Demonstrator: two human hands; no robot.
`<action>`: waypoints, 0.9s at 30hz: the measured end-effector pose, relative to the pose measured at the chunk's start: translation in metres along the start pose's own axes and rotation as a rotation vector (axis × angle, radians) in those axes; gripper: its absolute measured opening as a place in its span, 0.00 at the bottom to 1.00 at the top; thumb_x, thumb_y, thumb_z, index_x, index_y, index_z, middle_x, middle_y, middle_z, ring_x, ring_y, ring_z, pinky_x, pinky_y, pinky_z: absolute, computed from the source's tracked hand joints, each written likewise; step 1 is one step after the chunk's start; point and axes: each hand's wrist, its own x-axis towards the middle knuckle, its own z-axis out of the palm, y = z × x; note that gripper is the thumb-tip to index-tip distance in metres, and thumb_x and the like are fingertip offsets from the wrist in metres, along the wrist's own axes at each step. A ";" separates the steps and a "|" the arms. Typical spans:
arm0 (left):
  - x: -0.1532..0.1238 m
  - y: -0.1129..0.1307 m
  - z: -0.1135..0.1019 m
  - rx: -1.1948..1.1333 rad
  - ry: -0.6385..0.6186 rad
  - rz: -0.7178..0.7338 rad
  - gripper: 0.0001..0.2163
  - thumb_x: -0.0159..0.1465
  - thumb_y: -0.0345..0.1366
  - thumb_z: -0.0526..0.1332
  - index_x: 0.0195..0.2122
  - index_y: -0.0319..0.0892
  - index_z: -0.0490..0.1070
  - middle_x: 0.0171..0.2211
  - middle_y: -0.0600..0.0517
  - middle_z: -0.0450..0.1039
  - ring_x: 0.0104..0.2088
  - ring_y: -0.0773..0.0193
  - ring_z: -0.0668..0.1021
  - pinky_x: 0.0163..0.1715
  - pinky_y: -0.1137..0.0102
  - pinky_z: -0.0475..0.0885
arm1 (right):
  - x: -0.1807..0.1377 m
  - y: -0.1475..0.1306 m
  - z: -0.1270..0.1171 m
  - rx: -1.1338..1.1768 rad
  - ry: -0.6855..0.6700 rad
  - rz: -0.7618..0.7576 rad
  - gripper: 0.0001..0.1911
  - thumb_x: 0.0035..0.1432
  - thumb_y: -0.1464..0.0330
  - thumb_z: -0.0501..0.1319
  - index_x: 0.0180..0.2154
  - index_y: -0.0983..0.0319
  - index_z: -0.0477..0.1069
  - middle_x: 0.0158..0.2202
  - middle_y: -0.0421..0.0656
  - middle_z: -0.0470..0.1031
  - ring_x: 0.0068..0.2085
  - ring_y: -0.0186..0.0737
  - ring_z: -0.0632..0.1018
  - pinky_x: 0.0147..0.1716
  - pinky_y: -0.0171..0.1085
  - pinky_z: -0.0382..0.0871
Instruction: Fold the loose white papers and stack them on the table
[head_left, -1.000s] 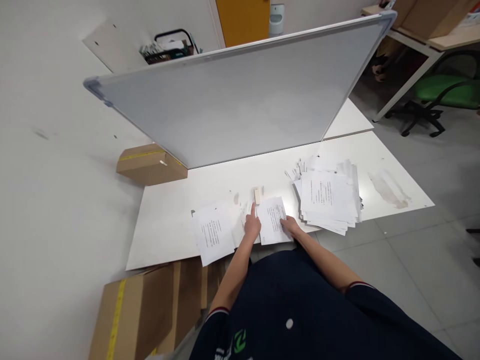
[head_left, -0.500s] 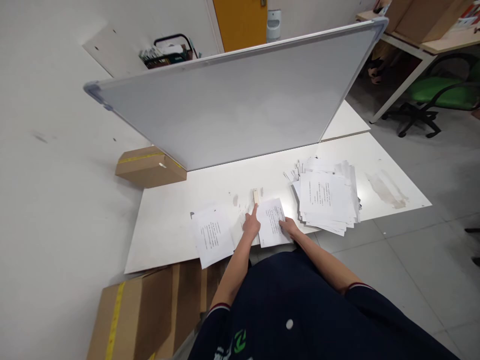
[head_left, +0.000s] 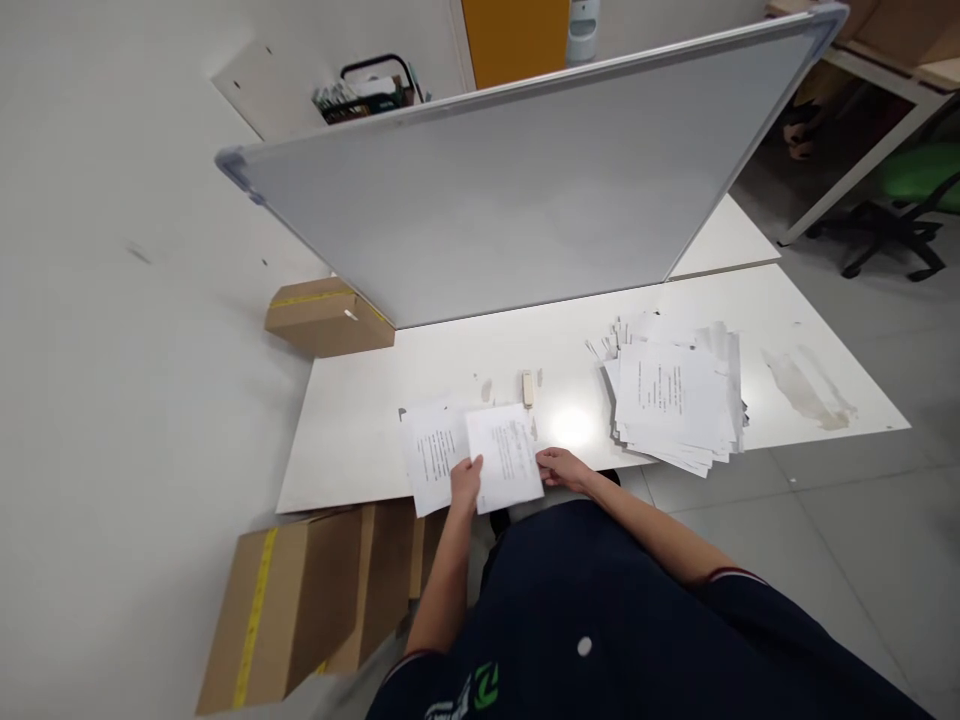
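My left hand [head_left: 466, 482] grips the lower left edge of a printed sheet of paper [head_left: 504, 455], which lies partly over a small pile of printed sheets [head_left: 427, 455] on the white board [head_left: 360, 430]. My right hand [head_left: 559, 467] rests at the sheet's right edge with fingers curled; whether it pinches the sheet is unclear. A big untidy stack of printed papers [head_left: 675, 395] lies to the right. A small beige stapler-like object [head_left: 528, 388] sits just beyond the sheet.
A large whiteboard [head_left: 525, 190] stands tilted behind the work surface. Cardboard boxes sit at far left [head_left: 326, 318] and near left [head_left: 300, 600]. A desk and green chair [head_left: 915, 175] are at the far right. A stain [head_left: 806, 385] marks the board's right side.
My left hand stopped pointing at the beige object and took the sheet's edge. The sheet moved left over the small pile. The camera shifted slightly.
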 end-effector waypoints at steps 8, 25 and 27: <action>0.059 -0.004 -0.093 0.350 0.246 0.014 0.12 0.51 0.42 0.54 0.18 0.38 0.65 0.17 0.52 0.66 0.24 0.64 0.70 0.24 0.72 0.63 | -0.012 -0.003 -0.023 -0.018 0.078 -0.042 0.09 0.50 0.64 0.58 0.32 0.64 0.64 0.35 0.46 0.74 0.25 0.29 0.74 0.20 0.27 0.65; 0.042 -0.009 -0.066 0.790 0.555 0.133 0.28 0.54 0.43 0.54 0.56 0.44 0.50 0.52 0.40 0.55 0.49 0.44 0.62 0.43 0.52 0.61 | -0.059 -0.047 -0.136 -1.047 0.992 -0.498 0.21 0.51 0.63 0.55 0.47 0.65 0.63 0.47 0.54 0.64 0.49 0.51 0.65 0.44 0.44 0.59; 0.033 -0.007 -0.052 0.761 0.538 0.184 0.27 0.55 0.42 0.53 0.56 0.44 0.50 0.51 0.40 0.55 0.49 0.45 0.62 0.43 0.53 0.61 | -0.050 -0.046 -0.137 -1.154 0.995 -0.520 0.27 0.48 0.62 0.58 0.49 0.66 0.59 0.52 0.56 0.59 0.53 0.54 0.59 0.48 0.46 0.54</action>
